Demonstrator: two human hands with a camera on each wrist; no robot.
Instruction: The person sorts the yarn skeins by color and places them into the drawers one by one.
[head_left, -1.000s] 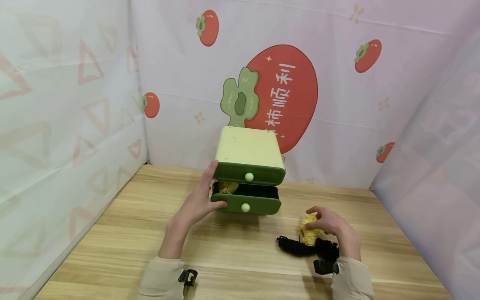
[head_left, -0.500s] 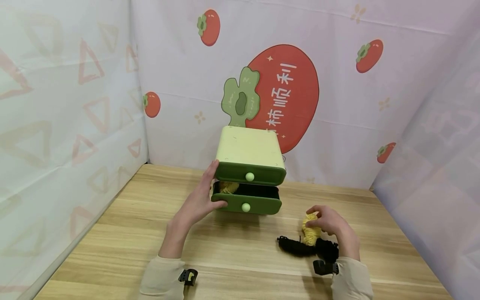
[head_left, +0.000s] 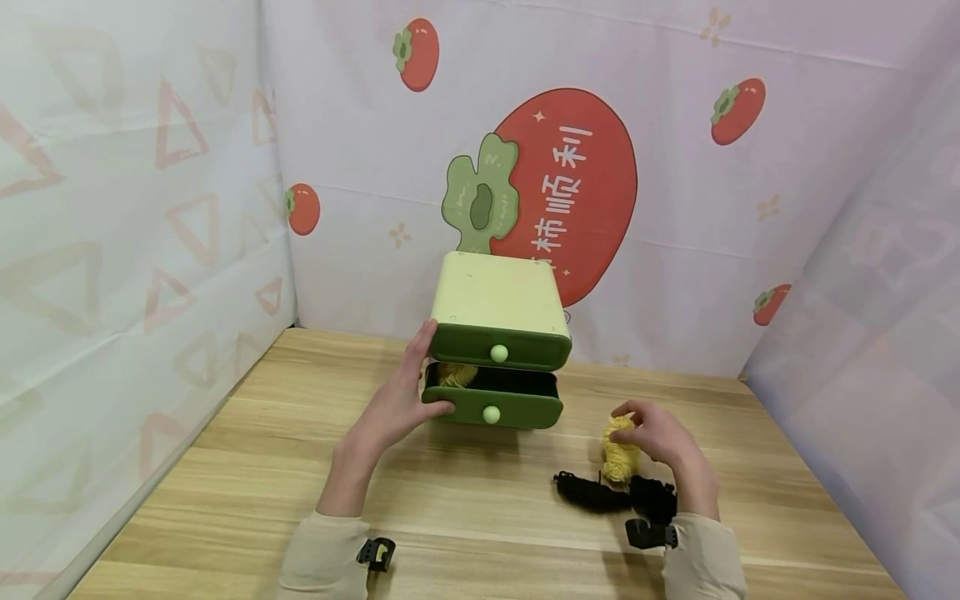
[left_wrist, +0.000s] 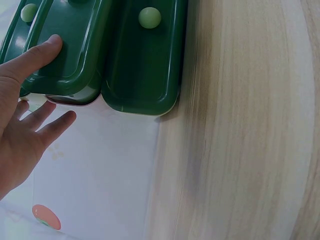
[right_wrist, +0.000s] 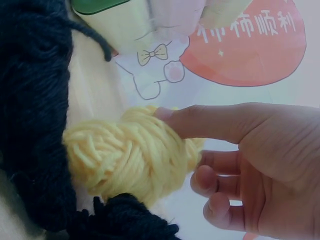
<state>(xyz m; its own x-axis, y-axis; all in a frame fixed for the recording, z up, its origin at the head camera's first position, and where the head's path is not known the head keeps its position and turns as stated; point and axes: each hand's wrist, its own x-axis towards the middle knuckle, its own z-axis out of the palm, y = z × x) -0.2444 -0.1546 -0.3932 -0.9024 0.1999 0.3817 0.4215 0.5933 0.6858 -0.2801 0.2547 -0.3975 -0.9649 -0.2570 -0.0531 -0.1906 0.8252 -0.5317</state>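
Pinching a yellow woollen-looking yarn bundle point(head_left: 620, 462), the right hand point(head_left: 660, 435) is at lower right in the head view, just above black yarn bundles point(head_left: 592, 493). Left hand point(head_left: 393, 408), centre-left, touches the cream-topped, green-fronted drawer cabinet point(head_left: 501, 292). Left wrist view: thumb on the protruding green drawer front point(left_wrist: 75, 57), upper left; other visible fingers spread. Right wrist view: yellow bundle near centre, pinched at its upper right.

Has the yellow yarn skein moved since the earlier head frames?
Yes, slightly: against the black yarn, the yellow yarn skein in the right hand sits higher in the head view. Lifted or slid, cannot tell.
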